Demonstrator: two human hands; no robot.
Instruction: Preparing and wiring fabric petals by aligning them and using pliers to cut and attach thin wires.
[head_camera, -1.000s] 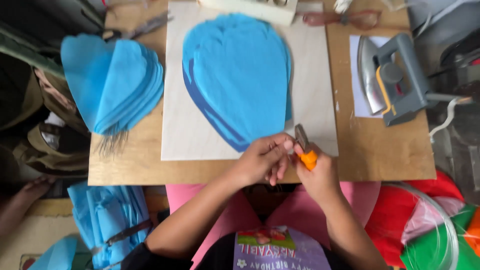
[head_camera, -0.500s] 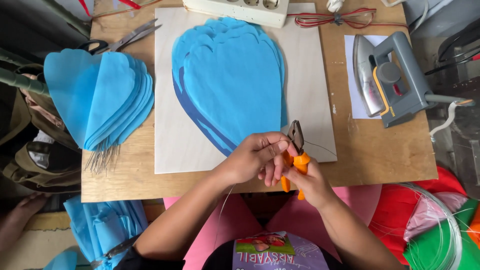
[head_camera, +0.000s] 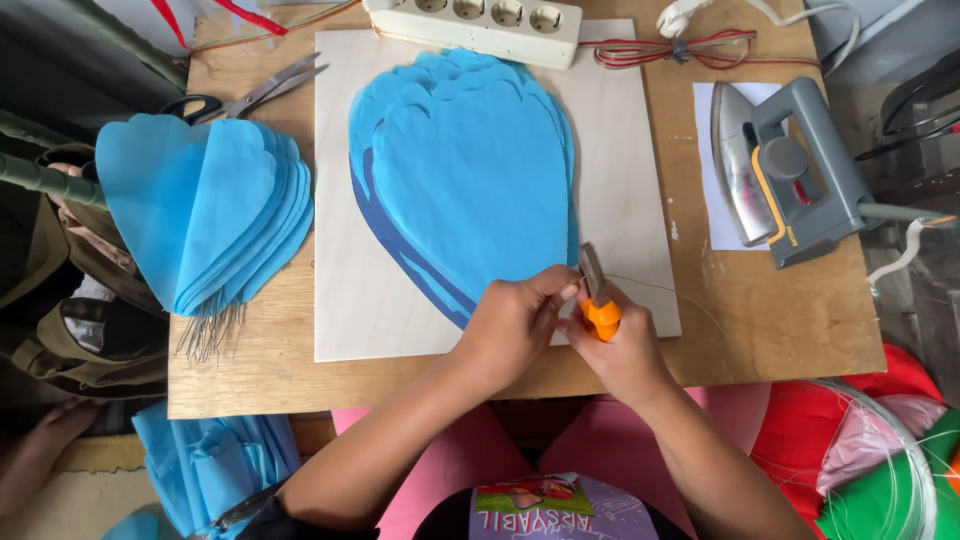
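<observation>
My right hand (head_camera: 625, 350) grips orange-handled pliers (head_camera: 597, 298) at the near edge of a pale board (head_camera: 640, 200). My left hand (head_camera: 515, 325) sits beside them, its fingertips pinched at the pliers' jaws on a thin wire (head_camera: 665, 290) that runs off to the right. Just above both hands a stack of large blue petal-shaped paper pieces (head_camera: 470, 170) lies on the board, narrow end toward me.
A second pile of blue paper petals (head_camera: 205, 215) with wire stems lies at the table's left. Scissors (head_camera: 245, 98) lie at the back left, a white power strip (head_camera: 475, 25) at the back, a grey clothes iron (head_camera: 785, 170) on its side at the right. More blue paper (head_camera: 215, 460) lies below the table.
The view has shifted, so the table sits higher and more to the left in frame. Both hands stay together at the board's near edge with the pliers, barely moved.
</observation>
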